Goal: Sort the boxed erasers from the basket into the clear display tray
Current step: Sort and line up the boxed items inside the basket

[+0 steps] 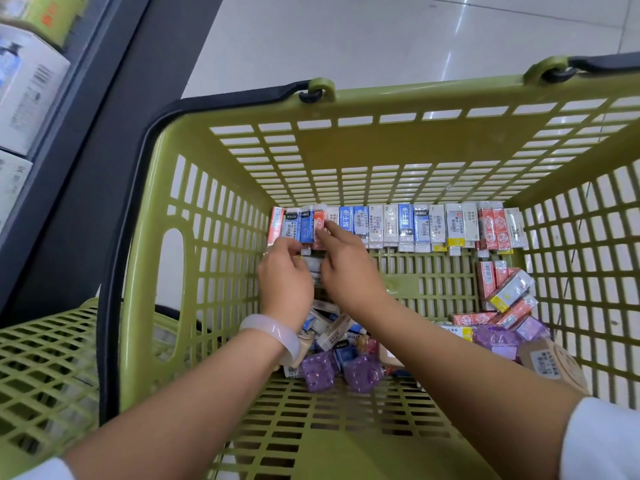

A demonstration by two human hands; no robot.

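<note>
A long row of small boxed erasers (391,225) stands along the far wall of the olive-green slatted plastic basket (346,140); no clear tray can be made out. Loose boxes (502,299) remain right and near, so much seems left. The left hand (285,275) pinches a box at the row's left end; the right hand (346,268) touches it with straight fingers (332,227). The open floor mid-basket gives room; the left wall crowds.
</note>
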